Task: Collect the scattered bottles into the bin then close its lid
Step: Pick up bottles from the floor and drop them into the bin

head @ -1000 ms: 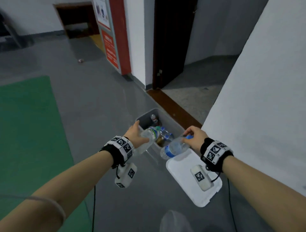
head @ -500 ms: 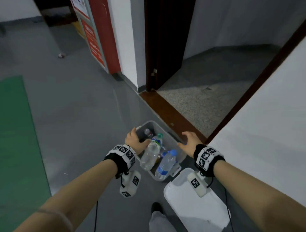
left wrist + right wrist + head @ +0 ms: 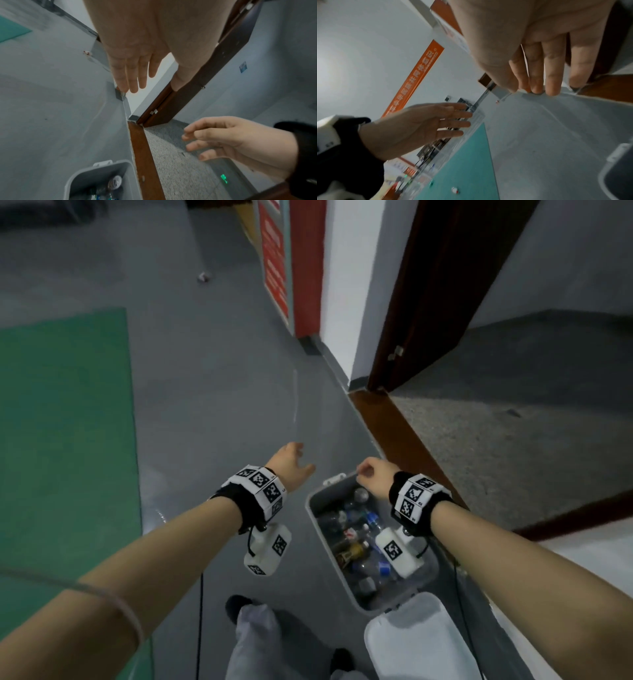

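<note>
A grey bin [image 3: 313, 510] stands on the floor below my right forearm, with several plastic bottles [image 3: 359, 539] lying inside it. Its white lid [image 3: 421, 642] lies flat on the floor at the bin's near end. My left hand [image 3: 291, 462] hovers over bare floor to the left of the bin's far corner, fingers straight and empty [image 3: 132, 75]. My right hand [image 3: 371, 474] hangs above the bin's far rim [image 3: 102, 168], fingers loosely bent and holding nothing [image 3: 537, 75].
A dark wooden door [image 3: 442, 292] stands ajar ahead on the right, with a brown threshold strip [image 3: 394, 433] running past the bin. A green mat [image 3: 65, 422] covers the floor on the left. A small piece of litter [image 3: 203, 277] lies far ahead. My shoe [image 3: 236, 606] is near the lid.
Both bottles left my hands and now lie in the bin. My hands lifted away empty, the left one moving left off the bin. The view shifted closer over the bin.
</note>
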Action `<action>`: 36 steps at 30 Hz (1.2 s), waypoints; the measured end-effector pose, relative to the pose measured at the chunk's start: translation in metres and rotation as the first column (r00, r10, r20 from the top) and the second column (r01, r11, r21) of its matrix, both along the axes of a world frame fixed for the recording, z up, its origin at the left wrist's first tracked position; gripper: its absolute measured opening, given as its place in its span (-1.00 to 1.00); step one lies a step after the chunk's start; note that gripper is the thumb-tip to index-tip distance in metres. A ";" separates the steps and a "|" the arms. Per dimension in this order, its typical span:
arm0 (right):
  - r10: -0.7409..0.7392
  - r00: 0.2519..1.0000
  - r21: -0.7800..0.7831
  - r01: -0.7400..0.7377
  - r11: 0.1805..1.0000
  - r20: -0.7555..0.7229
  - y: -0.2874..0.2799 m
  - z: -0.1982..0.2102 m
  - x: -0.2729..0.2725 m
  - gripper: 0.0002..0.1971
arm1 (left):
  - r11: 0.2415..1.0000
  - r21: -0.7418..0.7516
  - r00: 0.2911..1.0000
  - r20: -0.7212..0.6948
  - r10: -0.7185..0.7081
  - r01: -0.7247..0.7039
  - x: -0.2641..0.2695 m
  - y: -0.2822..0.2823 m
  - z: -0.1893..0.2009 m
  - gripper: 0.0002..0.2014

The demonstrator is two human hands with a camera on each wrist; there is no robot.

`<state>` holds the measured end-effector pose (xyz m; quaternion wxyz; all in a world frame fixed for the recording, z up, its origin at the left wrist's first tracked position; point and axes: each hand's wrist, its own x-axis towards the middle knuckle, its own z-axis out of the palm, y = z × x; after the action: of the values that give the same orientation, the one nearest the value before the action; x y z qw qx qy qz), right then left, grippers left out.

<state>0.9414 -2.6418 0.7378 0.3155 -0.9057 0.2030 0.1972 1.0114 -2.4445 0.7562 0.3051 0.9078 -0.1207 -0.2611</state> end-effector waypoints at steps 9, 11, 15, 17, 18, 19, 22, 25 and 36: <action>0.284 0.952 0.028 -0.289 0.957 0.116 0.195 0.050 0.200 -0.73 | 0.995 0.096 0.989 0.146 -0.018 0.004 0.152 0.165 0.064 -0.44; 0.325 0.929 0.044 -0.337 0.940 0.176 0.247 0.067 0.246 -0.75 | 0.992 0.120 0.983 0.180 0.022 -0.044 0.186 0.213 0.081 -0.45; 0.416 0.873 0.130 -0.457 0.880 0.257 0.349 0.093 0.321 -0.79 | 0.971 0.111 0.958 0.219 0.186 -0.214 0.237 0.315 0.100 -0.50; 0.476 0.836 0.153 -0.526 0.836 0.273 0.398 0.100 0.357 -0.81 | 0.955 0.109 0.943 0.227 0.244 -0.274 0.261 0.364 0.105 -0.52; 0.506 0.817 0.160 -0.558 0.814 0.277 0.422 0.102 0.376 -0.81 | 0.948 0.102 0.934 0.232 0.273 -0.302 0.272 0.389 0.105 -0.53; 0.537 0.798 0.160 -0.588 0.793 0.275 0.447 0.103 0.395 -0.80 | 0.939 0.092 0.923 0.235 0.304 -0.332 0.283 0.413 0.104 -0.54; 0.644 0.722 0.151 -0.687 0.711 0.253 0.521 0.097 0.455 -0.79 | 0.905 0.080 0.892 0.228 0.391 -0.417 0.321 0.487 0.094 -0.55; 0.708 0.648 0.130 -0.757 0.641 0.282 0.602 0.093 0.522 -0.81 | 0.857 0.094 0.850 0.218 0.479 -0.507 0.362 0.565 0.085 -0.56; 0.901 0.321 0.125 -0.947 0.297 0.292 0.934 0.117 0.674 -0.84 | 0.520 0.080 0.523 0.239 0.819 -0.851 0.435 0.829 0.120 -0.58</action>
<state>1.6157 -1.7081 0.8547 0.2804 -0.8155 -0.4131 0.2927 1.4461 -1.6158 0.8758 0.2950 0.8965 0.3303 -0.0133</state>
